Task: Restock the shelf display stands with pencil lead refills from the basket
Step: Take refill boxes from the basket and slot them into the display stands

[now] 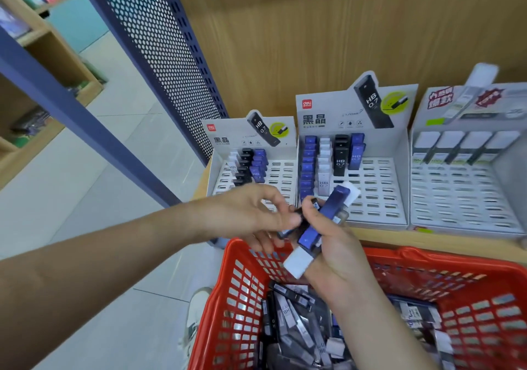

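Observation:
My right hand grips a bundle of lead refill cases, blue, white and black ones, above the red basket. My left hand pinches a black case at the bundle's left edge. Many loose refill cases lie in the basket. Three grey display stands sit on the wooden shelf: the left stand, the middle stand and the right stand. Each has rows of slots, partly filled at the back.
The shelf's front edge runs just behind the basket. A blue perforated metal panel and a blue beam stand to the left. Grey tiled floor lies below, with a white shoe beside the basket.

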{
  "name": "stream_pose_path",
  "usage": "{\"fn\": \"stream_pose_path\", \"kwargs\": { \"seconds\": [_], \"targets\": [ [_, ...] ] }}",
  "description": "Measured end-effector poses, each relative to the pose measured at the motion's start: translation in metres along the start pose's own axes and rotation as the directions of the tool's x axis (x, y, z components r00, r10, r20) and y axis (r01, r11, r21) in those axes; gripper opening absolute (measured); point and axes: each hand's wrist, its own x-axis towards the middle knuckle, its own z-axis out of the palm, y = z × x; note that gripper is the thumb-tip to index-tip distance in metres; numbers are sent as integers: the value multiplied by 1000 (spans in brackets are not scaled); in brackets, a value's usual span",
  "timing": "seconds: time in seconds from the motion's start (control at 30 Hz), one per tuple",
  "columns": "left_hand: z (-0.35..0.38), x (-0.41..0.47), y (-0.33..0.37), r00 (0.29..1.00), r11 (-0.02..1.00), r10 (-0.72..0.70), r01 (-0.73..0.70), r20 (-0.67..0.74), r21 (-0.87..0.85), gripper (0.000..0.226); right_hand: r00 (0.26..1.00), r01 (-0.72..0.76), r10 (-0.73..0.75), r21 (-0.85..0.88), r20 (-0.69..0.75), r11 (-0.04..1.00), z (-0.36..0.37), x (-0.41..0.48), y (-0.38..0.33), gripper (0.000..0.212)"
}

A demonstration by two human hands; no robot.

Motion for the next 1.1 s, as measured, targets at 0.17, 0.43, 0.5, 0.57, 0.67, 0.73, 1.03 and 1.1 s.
{"fn": "stream_pose_path", "kwargs": {
  "seconds": [0.17, 0.43, 0.5, 0.57, 0.67, 0.73, 1.03, 1.1],
  "targets": [
    [6, 2, -11, 971, 984, 145, -162, -191, -76, 21, 991, 86, -97, -121, -96, 989, 0, -3, -1, 9],
    [-14, -8, -12, 857, 896, 382, -252, -347, 365, 15, 990, -90, 47, -343, -130, 935, -2, -4, 4, 18],
    [-27, -6, -17, 849, 906, 336, -173, -407, 386, 17, 989, -116, 71, -390, -127, 914, -2, -1, 5, 23],
    [-45, -2, -26, 825, 890, 291, -46, -484, 455, 21, 987, -138, 94, -384, -132, 913, -3, 1, 6, 25],
    [-68, 1, -45, 793, 822, 291, 80, -536, 564, 19, 984, -158, 122, -318, -133, 935, -6, 1, 4, 18],
    [-75, 2, -56, 802, 768, 299, 120, -517, 630, 16, 986, -151, 124, -290, -112, 945, -8, 1, 3, 17],
    [-66, 16, -68, 849, 598, 368, 95, -378, 796, 22, 991, -134, 137, -314, -11, 940, -12, 0, 6, 14],
    [-66, 17, -67, 862, 537, 388, 75, -325, 840, 24, 989, -141, 146, -322, -9, 936, -14, -1, 6, 15]
  ]
}}
